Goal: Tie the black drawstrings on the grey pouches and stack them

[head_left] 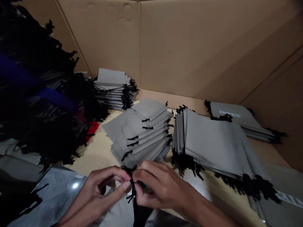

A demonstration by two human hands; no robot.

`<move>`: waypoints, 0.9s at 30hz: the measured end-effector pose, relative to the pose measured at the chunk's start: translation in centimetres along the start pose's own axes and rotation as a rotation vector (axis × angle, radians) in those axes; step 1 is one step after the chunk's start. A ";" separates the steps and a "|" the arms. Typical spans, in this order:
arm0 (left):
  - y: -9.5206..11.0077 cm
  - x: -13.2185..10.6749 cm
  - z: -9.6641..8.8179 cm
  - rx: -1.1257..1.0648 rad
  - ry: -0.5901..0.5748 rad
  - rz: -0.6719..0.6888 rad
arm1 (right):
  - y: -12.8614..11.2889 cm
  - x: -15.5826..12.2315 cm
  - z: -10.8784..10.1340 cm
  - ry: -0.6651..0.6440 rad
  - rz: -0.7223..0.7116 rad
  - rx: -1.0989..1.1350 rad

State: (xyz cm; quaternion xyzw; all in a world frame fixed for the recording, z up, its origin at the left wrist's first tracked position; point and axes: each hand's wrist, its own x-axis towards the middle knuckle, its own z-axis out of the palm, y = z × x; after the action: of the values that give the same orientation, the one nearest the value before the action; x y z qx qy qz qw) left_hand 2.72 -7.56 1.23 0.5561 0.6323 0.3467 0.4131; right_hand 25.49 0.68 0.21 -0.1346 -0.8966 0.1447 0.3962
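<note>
Black cord (pixel 133 191) is meeting bare fingertips at the lower centre of the frame, where we are looking down at a person's two hands. Its short, loose ends are hanging just below the grip. We are judging it to be soft, very light and limp, hardly fragile but rather small and fiddly; a fingertip pinch close to the bunched part is seeming the surest hold, since a loose end would simply bend away.

The left hand (pixel 100 189), coming in from the lower left, is pinching the cord between thumb and forefinger, with almost no gap at the tips. The right hand (pixel 163 186), reaching from the lower right, is closing thumb and curled fingers on the same cord, knuckles upward. Exactly how the strands are crossing between them, we are not able to tell, as the fingers are hiding them.

Beyond the hands, grey pouches (pixel 151 108) are lying fanned mid-frame, a thicker grey stack (pixel 210 138) is leaning at right, and a dark heap (pixel 59 129) of cord-trimmed pieces is filling the left.
</note>
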 end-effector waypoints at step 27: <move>0.6 2.0 -0.8 0.249 -0.366 -0.020 | 2.0 0.0 -0.7 -0.073 0.157 0.174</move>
State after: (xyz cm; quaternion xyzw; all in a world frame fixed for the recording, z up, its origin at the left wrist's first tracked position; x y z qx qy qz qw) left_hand 2.10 -5.46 1.82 0.6504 0.5900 0.1551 0.4526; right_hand 26.27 2.62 -0.09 -0.1639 -0.8812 0.2574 0.3612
